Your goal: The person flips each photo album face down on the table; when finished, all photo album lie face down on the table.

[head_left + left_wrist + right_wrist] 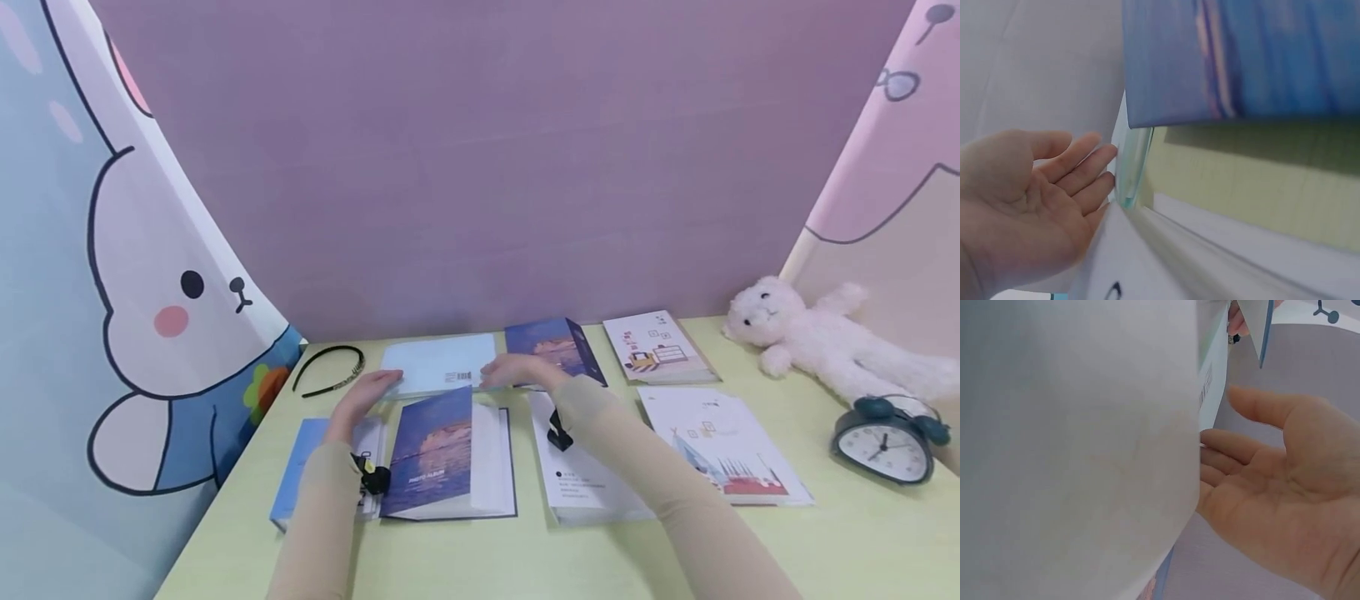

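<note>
A pale blue book [427,360] with a barcode lies at the back of the table, between both hands. My left hand [369,393] is at its left end. In the left wrist view, the left hand [1041,200] has its fingers extended, the tips at the book's edge [1134,165], the thumb held apart. At the right end is my right hand [516,372]. In the right wrist view, the right hand [1291,481] is spread with the thumb raised, its fingertips partly hidden behind a white cover [1085,450]. In front stands a half-open photo album [431,454] with a sea picture.
A black headband [330,392] lies at the back left, a blue book [296,467] under the left forearm. Rightward are another sea-picture album [543,343], a white booklet [592,492], two illustrated books [652,346], a plush toy [817,337] and an alarm clock [885,446].
</note>
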